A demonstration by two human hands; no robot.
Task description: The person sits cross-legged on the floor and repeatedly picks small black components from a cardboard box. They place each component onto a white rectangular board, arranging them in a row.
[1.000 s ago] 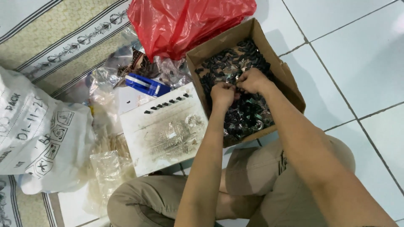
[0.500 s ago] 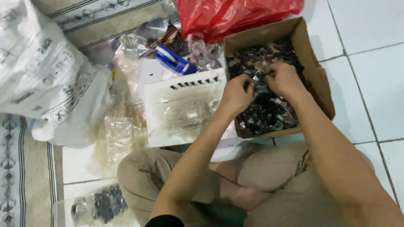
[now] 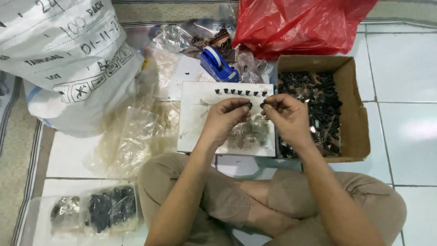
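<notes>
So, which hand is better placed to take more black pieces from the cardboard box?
Probably the right hand: it lies beside the cardboard box of black pieces. The left hand is over the white board, farther away.

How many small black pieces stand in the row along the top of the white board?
7, in one row on the white board, near its top edge. The hands just below may hide more.

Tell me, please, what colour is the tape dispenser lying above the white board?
Blue, with a white roll; the tape dispenser shows only in the head view.
</notes>
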